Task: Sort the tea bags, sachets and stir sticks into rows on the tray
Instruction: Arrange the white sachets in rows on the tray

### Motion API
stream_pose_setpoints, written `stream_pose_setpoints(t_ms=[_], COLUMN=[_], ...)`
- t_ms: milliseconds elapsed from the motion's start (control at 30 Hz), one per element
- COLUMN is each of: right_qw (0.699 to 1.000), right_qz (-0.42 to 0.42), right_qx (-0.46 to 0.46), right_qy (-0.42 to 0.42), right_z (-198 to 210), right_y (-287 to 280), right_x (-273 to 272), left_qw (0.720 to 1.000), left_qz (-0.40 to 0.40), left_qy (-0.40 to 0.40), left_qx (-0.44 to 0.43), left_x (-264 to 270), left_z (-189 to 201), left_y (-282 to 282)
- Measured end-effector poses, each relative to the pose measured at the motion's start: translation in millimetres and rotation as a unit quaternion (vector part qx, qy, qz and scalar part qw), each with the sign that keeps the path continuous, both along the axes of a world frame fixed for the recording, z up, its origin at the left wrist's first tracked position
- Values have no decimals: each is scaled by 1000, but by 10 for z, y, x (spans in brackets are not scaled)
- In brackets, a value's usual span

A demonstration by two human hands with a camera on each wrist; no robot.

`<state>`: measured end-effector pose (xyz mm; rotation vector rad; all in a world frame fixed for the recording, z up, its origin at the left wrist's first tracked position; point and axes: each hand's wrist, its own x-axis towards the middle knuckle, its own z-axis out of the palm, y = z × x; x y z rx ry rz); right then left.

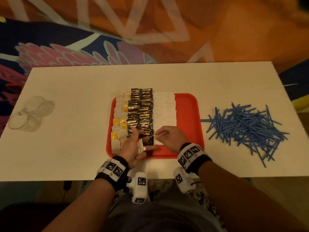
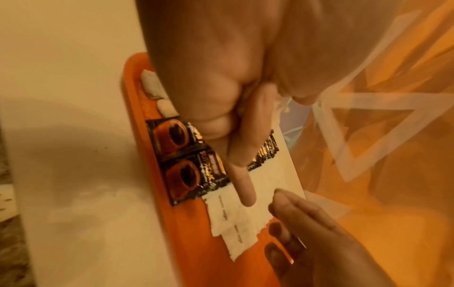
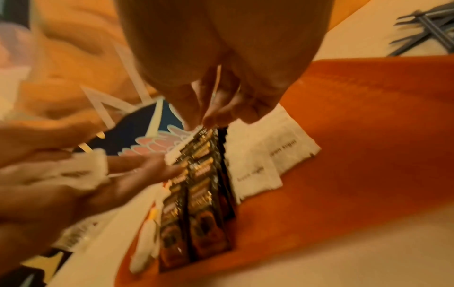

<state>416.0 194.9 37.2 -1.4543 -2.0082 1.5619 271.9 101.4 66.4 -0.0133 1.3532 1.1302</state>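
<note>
On the red tray (image 1: 187,114) lie a row of tea bags (image 1: 119,121), two columns of black sachets (image 1: 142,111) and a column of white sachets (image 1: 165,109). My left hand (image 1: 135,144) hovers over the tray's front edge and holds a small bunch of white sachets (image 3: 73,170) in its palm, index finger stretched forward. My right hand (image 1: 167,138) pinches one white sachet (image 1: 158,141) at the near end of the white column, beside the black sachets (image 2: 184,174). The blue stir sticks (image 1: 245,128) lie in a loose heap on the table, right of the tray.
Clear glass cups (image 1: 30,114) lie on the white table's far left. The tray's right third is bare red surface. A patterned orange and dark blue rug lies beyond the table's far edge.
</note>
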Motion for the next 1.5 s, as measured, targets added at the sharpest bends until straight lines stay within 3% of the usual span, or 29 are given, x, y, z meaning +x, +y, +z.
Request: stream_pose_setpoints(t_ms=[133,200,400,500,633,833,933,1167,1333,1500], right_qw=[993,993,998,998,997,982,980,982,979,966], right_qz=[58,78,-17,-41,-54,-125,-97,-117,-116,-162], right_qx=[-89,-74,-53,-27,-38,-8,-3,-24,-38,-147], right_qy=[61,56,39,32,42,139,176,143,161,140], right_z=[260,356,519,610,676,714,691,588,570,390], right_y=[37,53,189,254,284,182,129,117,98,105], right_x=[55,113,321,427,494,523,512,445,443,403], left_qw=[997,995,990,986,986,965,953,945,894,890], left_qz=[-70,-98,-120,-124,-46,9,32,-16,-132,-141], left_qy=[4,0,-16,66,134,244,281,282,387,405], left_qx=[9,22,69,91,86,96,109,163,183,157], left_x=[147,226,345,380,455,550,546,495,443,388], left_z=[56,116,239,270,316,338,350,312,260,170], left_y=[203,296,403,406,453,490,481,346,269,254])
